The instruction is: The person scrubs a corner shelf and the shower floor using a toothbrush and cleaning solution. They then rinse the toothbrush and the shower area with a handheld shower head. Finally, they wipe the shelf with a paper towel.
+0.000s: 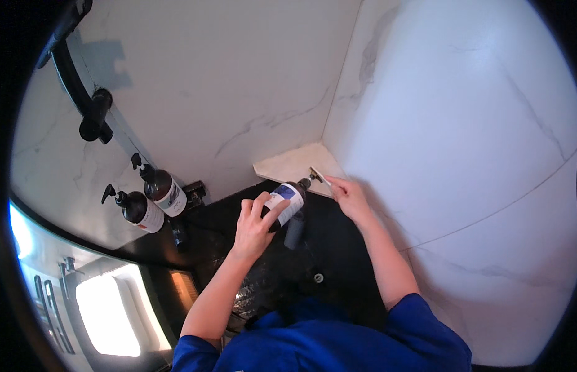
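Observation:
My left hand [254,224] is wrapped round a dark pump bottle [284,203] with a white and blue label. The bottle is tilted, its black pump top [305,183] pointing up and to the right, in front of the corner shelf. In my right hand [349,197], closed, is a slim pale stick-like tool [321,177], perhaps a small brush. Its far end is at the pump top; whether the two touch is hard to tell. The tool's working end is too small to make out.
A pale triangular corner shelf [294,162] juts from the marbled walls. To the left, two dark pump bottles [166,191] [141,211] stand beside black fittings [194,191]. A black bar [77,84] is mounted higher up. A round drain [319,278] shows below; a curved-edged mirror [59,245] fills the lower left.

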The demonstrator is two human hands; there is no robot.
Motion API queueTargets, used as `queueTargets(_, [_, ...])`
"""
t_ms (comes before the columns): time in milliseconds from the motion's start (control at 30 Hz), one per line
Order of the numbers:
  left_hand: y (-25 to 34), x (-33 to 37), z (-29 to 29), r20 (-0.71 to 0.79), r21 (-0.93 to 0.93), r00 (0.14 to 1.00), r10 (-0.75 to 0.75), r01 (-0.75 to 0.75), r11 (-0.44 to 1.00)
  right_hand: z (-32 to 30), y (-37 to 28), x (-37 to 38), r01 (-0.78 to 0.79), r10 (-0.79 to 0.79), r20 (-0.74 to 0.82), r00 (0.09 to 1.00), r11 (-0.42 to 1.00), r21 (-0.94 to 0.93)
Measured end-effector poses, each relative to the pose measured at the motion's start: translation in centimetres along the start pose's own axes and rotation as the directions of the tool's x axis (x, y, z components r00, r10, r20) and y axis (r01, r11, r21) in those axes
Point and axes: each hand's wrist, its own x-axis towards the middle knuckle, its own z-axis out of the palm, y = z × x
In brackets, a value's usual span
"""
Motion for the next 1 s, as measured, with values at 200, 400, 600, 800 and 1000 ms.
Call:
queueTargets(200, [-0.3,-0.3,-0.2,0.002,0.027,1.0,0.013,-0.014,1.0,-0.8,-1.1,-2.4,0.142,-0.171,-0.115,0.978,0.964,-0.223])
queueTargets(400, [-0.2,-0.1,-0.3,0.022,0.039,0.999,0.042,-0.043,0.998,-0.8,-4.9,-2.9,0.208,-0.303,-0.107,0.947,0.832,-0.514])
queueTargets(600, [0.1,-0.3,0.2,-0.036,-0.006,0.999,-0.005,0.005,1.0,0.8,-4.7,-5.0,0.317,-0.38,-0.107,0.919,0.872,-0.373])
queueTargets(800, [0.0,-0.2,0.2,-0.081,-0.168,0.984,-0.158,0.143,0.975,1.8,-4.5,-5.1,0.291,-0.371,-0.112,0.922,0.853,-0.432])
queueTargets(1000, [-0.3,-0.4,0.6,-0.071,-0.263,0.964,-0.256,0.229,0.937,2.8,-4.8,-5.4,0.456,-0.548,-0.1,0.83,0.771,-0.444])
